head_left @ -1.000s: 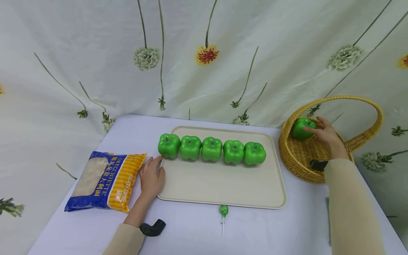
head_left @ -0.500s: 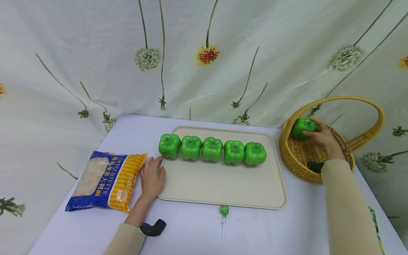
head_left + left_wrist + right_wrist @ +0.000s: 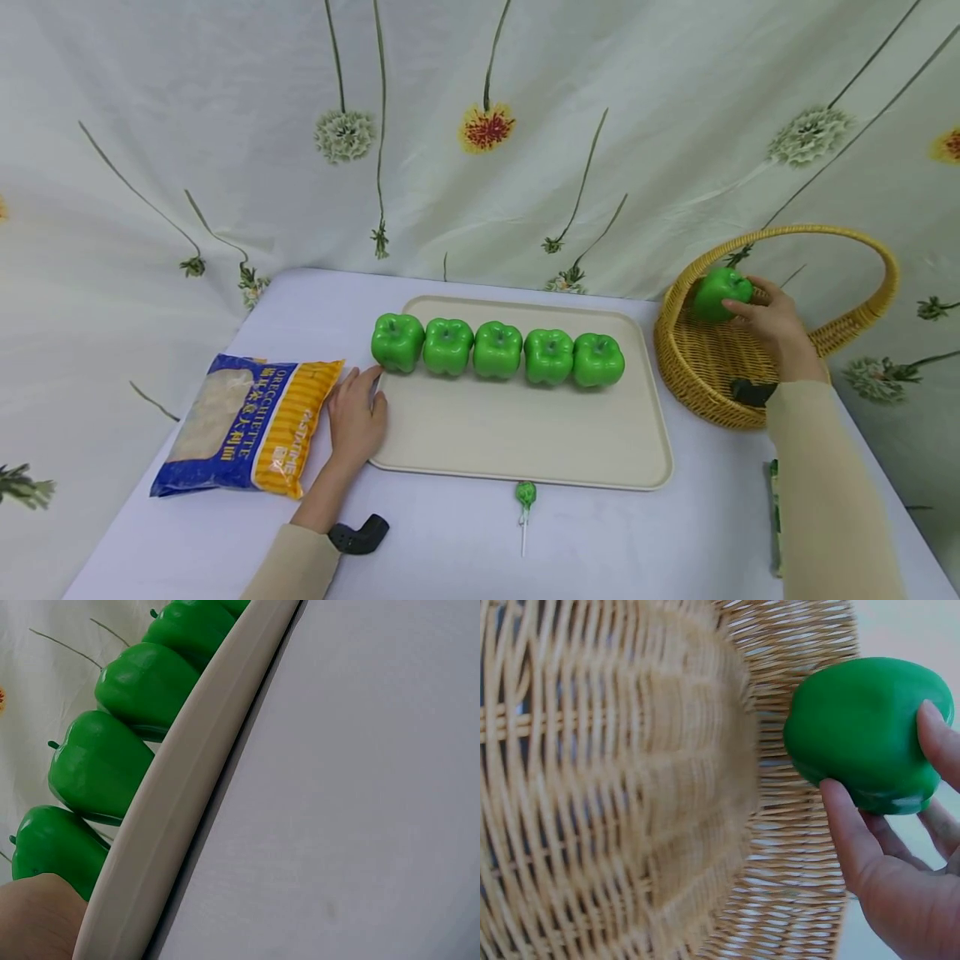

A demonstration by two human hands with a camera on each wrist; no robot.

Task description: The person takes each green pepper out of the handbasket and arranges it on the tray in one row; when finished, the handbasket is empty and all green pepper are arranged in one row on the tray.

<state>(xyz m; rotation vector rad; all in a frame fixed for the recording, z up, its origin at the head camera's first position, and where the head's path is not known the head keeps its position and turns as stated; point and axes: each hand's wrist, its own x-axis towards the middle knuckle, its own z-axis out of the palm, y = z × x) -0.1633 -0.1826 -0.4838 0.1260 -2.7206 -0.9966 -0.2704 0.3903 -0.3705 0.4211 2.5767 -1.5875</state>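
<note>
My right hand (image 3: pixel 776 321) grips a green bell pepper (image 3: pixel 722 293) at the back left of the wicker basket (image 3: pixel 693 387). In the right wrist view the fingers and thumb go round this bell pepper (image 3: pixel 862 727), close to the basket wall. It leans, with its stem end turned toward the hand. My left hand (image 3: pixel 357 417) rests at the left edge of the beige tray (image 3: pixel 517 433), its fingertips just below the leftmost bell pepper (image 3: pixel 397 342). Several green bell peppers stand in a row along the tray's back half, also visible behind the tray rim (image 3: pixel 172 772) in the left wrist view.
A blue and yellow pasta bag (image 3: pixel 247 425) lies left of my left hand. A green lollipop (image 3: pixel 526 493) lies in front of the tray. Some green packet (image 3: pixel 776 517) is partly hidden by my right sleeve. The basket's tall handle (image 3: pixel 888 283) arches over its right side.
My right hand has closed round the bell pepper in the basket and tipped it, shifting it slightly up and right. The left hand and the tray have stayed put.
</note>
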